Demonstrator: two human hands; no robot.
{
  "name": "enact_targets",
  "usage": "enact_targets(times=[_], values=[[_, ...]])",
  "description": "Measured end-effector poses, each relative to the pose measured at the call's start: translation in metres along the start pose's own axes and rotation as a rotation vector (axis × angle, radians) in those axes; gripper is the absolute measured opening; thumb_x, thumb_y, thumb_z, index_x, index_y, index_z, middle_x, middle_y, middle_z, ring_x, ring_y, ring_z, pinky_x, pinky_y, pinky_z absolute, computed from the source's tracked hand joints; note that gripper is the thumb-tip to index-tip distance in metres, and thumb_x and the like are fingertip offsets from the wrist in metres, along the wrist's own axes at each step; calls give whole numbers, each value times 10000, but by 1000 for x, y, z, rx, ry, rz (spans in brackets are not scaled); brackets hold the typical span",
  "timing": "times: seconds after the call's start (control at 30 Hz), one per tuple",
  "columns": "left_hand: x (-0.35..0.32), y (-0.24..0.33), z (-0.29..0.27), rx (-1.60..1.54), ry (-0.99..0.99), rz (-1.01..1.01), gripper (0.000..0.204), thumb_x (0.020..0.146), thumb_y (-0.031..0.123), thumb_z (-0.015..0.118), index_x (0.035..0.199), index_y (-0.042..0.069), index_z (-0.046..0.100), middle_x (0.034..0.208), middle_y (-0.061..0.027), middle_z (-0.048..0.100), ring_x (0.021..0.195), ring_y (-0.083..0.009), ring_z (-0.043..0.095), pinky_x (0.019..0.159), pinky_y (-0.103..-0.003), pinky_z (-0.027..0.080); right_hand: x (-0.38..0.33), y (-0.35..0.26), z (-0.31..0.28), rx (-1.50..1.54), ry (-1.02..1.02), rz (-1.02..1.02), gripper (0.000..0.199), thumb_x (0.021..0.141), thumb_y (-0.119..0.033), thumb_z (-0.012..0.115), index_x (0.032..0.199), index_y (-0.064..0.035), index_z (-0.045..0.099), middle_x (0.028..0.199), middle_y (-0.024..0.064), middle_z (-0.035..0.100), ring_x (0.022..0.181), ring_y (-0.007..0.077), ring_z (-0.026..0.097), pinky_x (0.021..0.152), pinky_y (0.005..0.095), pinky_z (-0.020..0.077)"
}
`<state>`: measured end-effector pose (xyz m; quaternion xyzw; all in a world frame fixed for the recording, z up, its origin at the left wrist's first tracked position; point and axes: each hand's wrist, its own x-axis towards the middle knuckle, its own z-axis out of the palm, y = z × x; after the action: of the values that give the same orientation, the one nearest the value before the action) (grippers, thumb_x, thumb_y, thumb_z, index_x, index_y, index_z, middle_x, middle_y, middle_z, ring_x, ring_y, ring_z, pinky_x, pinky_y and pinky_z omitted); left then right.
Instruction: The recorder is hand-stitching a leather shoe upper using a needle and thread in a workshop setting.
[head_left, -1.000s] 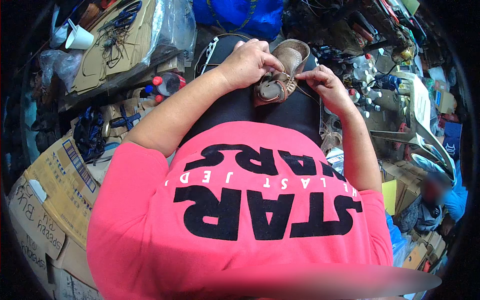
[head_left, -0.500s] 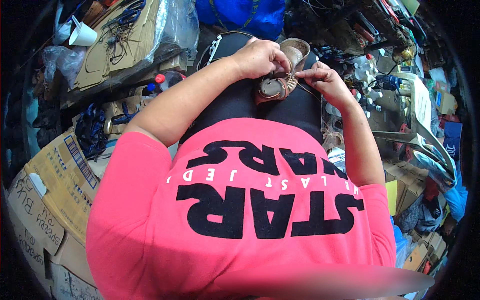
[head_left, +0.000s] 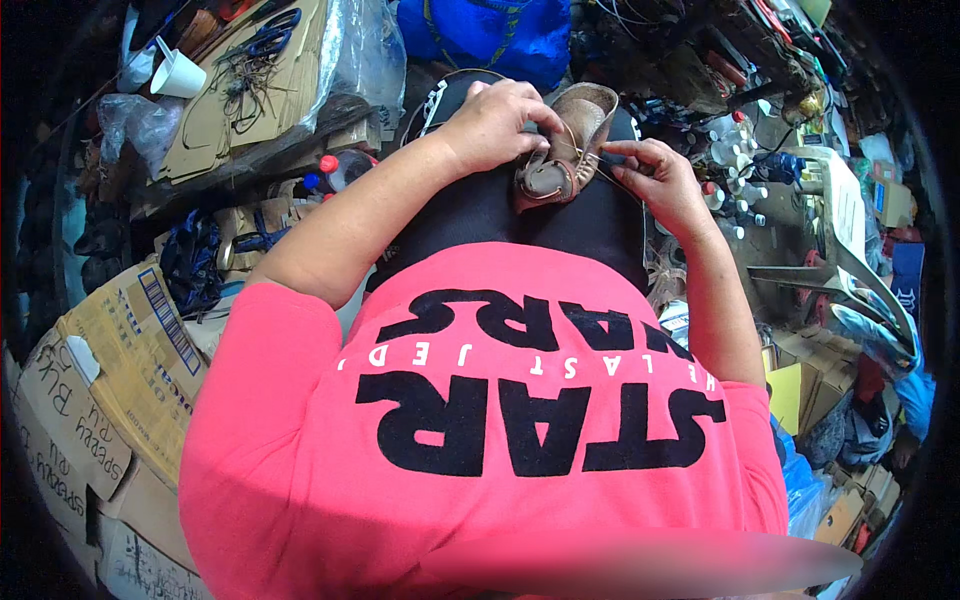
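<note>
Brown shoe [head_left: 570, 155] between the left hand [head_left: 500, 122] and the right hand [head_left: 660, 182] (both half-curled, exact grip unclear)

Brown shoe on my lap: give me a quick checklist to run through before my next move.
1. Brown shoe resting on the dark-trousered lap: ok.
2. Left hand at the shoe's left side: ok.
3. Right hand at the shoe's right side: ok.
4. Thread held firmly and pulled tight: cannot tell, the strand is too thin here.
5. Stitches along the shoe's edge even: cannot tell, too small to judge.
6. White cup apart from both hands: ok, off to the left.
</note>
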<state>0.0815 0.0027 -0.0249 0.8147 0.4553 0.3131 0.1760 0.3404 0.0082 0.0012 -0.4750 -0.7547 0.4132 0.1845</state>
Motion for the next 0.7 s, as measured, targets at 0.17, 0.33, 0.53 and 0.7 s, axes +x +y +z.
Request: enact_targets(times=[0.17, 0.33, 0.53, 0.7], values=[[5, 3, -3, 62, -163, -15, 144, 726, 167, 699, 865, 204, 691, 889, 11, 635, 932, -208, 571, 813, -377, 372, 2, -7, -4, 6, -41, 29, 289, 799, -34, 667, 1083, -89, 665, 789, -15, 471, 760, 81, 459, 712, 223, 396], [1, 8, 1, 41, -146, -52, 133, 733, 154, 690, 858, 200, 692, 875, 13, 641, 929, -205, 569, 801, -382, 370, 0, -9, -3, -29, -11, -6, 302, 770, -70, 686, 1069, -113, 678, 822, 56, 568, 730, 131, 529, 692, 264, 452], [5, 11, -2, 88, -181, -82, 138, 732, 145, 694, 858, 198, 700, 868, 19, 651, 940, -201, 571, 803, -376, 369, 0, -13, -5, -48, -31, 14, 305, 772, -78, 683, 1076, -99, 674, 884, 89, 611, 791, 142, 568, 714, 262, 462], [0, 6, 7, -42, -147, -109, 150, 726, 151, 699, 868, 195, 710, 871, 25, 670, 913, -199, 580, 809, -365, 363, 3, 2, 3, 195, -53, 88, 298, 790, -62, 676, 1087, -87, 666, 836, 38, 623, 754, 90, 541, 698, 235, 454]])
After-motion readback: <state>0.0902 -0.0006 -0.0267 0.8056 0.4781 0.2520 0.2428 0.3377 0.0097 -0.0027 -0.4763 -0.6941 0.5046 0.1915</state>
